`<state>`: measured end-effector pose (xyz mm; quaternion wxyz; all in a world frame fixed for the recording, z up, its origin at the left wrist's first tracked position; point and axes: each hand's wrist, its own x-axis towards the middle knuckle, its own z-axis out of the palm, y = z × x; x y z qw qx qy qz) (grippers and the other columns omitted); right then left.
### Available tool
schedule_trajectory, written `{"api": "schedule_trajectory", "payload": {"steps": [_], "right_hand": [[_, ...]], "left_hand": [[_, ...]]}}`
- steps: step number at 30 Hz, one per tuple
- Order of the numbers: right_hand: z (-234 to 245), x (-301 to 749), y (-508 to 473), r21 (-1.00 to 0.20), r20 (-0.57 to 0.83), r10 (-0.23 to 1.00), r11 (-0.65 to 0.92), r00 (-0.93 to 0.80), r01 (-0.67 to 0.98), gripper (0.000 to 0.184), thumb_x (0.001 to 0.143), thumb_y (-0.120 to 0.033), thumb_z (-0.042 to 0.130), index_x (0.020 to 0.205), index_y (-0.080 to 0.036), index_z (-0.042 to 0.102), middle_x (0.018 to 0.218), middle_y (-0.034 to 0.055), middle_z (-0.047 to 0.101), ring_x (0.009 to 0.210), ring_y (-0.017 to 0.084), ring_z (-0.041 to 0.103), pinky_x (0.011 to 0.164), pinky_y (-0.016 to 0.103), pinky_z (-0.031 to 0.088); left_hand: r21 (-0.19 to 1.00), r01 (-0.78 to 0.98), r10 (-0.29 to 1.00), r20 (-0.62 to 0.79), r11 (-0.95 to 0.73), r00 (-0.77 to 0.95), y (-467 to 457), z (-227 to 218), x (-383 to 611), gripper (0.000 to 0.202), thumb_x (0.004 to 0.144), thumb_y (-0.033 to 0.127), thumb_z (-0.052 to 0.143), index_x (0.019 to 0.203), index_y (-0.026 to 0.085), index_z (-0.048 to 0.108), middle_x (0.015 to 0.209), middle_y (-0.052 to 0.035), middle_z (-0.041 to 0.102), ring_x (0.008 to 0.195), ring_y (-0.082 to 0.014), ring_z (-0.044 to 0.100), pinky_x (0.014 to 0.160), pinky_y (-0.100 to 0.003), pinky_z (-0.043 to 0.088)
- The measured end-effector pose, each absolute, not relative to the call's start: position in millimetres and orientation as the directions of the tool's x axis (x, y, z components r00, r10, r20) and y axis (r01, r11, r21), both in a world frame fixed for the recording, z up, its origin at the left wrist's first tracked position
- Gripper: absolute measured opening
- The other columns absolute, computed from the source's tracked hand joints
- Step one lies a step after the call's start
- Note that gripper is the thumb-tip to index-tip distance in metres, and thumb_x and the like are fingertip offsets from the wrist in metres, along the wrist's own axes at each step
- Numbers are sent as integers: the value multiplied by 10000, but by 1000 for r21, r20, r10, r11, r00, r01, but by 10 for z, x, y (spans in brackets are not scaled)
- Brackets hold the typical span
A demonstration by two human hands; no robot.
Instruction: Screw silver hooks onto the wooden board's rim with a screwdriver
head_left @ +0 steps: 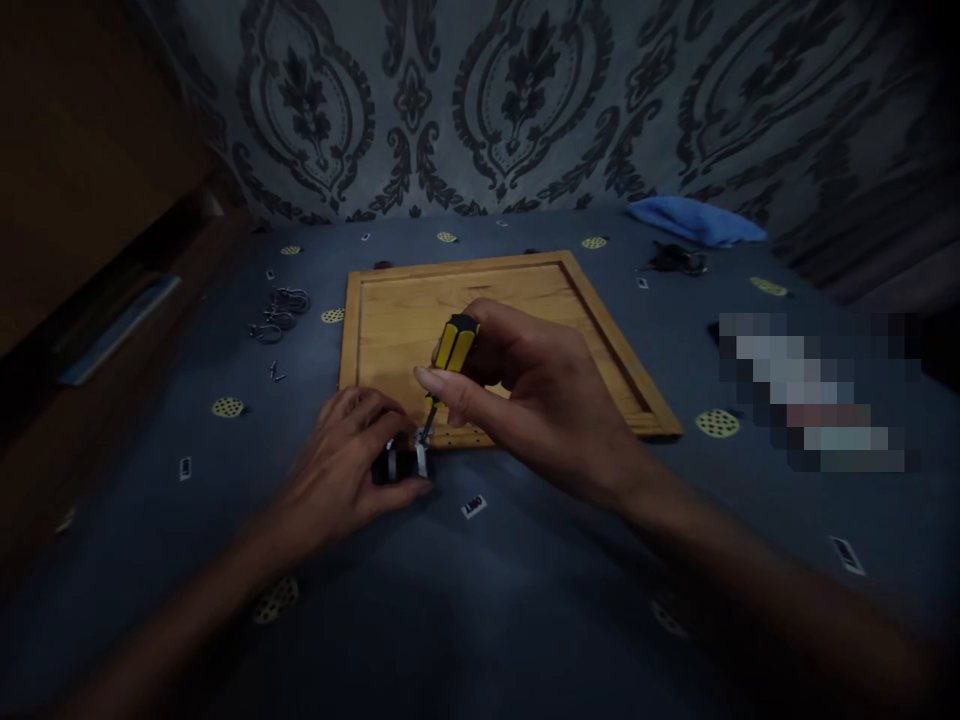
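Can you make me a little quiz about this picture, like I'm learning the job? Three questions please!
1. Which hand holds the screwdriver?
2. True or false: the blue cloth lies apart from the wooden board.
3. The screwdriver's handle is: A) red and white, B) yellow and black, or C) all green?

Key:
1. The right hand; the left hand has the small silvery piece.
2. True.
3. B.

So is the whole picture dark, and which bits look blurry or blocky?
In the head view, everything is dim, nearly black at the top corners; the framed, honey-coloured wooden board shows up fairly bright; the yellow-and-black screwdriver looks fairly clear; the bare left forearm looks soft and fades into darkness; blocky squares hide something at the right.
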<state>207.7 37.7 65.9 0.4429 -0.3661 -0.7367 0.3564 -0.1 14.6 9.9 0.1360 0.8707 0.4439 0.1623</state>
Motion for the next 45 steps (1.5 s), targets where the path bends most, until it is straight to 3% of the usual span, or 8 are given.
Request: {"api": "schedule_trajectory", "payload": {"steps": [10,15,21,26,30,36,41,45], "right_hand": [[642,2069,400,-857,381,835,480,-397,189,271,908,-275,715,752,-225,499,664,-63,437,577,96,446,503,250,355],[726,2115,401,-923,279,777,380,-564,67,137,928,-270,672,871,-208,564,794,-26,586,682,119,580,575,251,457],[699,2054,359,-933,291,838,355,-463,56,196,901,-221,691,775,-199,542,692,-50,541,602,98,531,516,241,408],[733,2091,382,-936,274,815,348,-510,53,89,902,-190,678,915,-193,591,753,-40,584,627,102,560,552,242,455],[755,2129,399,-936,271,775,351,-571,32,90,934,-245,662,897,-185,605,793,-18,617,651,111,604,569,248,476],[712,2052,339,-879,356,835,452,-419,155,187,902,-230,724,787,-204,578,653,-57,522,563,98,490,504,249,387],[713,2057,341,-884,392,887,437,-244,166,212,909,-335,741,826,-233,575,789,-8,597,646,144,552,554,293,464],[701,2072,351,-865,388,876,453,-286,216,258,908,-416,739,820,-230,585,741,-12,586,629,145,546,545,298,464]], "left_hand": [[370,727,812,170,-578,558,146,105,0,366,868,448,728,1134,202,676,1190,-92,646,1112,-315,553,951,-483,458],[364,734,816,166,-573,554,149,116,10,337,854,447,737,1102,226,683,1164,-80,657,1087,-306,564,932,-478,478],[364,736,819,198,-572,539,145,98,7,406,851,440,732,1205,256,659,1132,-65,664,1068,-300,568,935,-481,485],[371,732,818,178,-571,547,141,99,3,367,858,470,730,1136,234,686,1139,-75,660,1086,-308,563,960,-494,474],[366,734,816,159,-572,557,141,108,4,359,852,477,741,1088,212,692,1157,-87,651,1092,-311,562,960,-488,471],[380,735,824,175,-562,539,141,101,1,419,878,488,702,1220,255,643,1150,-67,649,1101,-305,557,968,-482,469],[393,733,827,168,-556,537,139,101,8,347,851,480,741,1055,216,647,1139,-60,652,1089,-286,552,962,-474,461],[400,727,825,173,-558,538,139,96,4,336,854,470,740,1056,219,646,1139,-57,653,1085,-281,551,951,-465,463]]}}
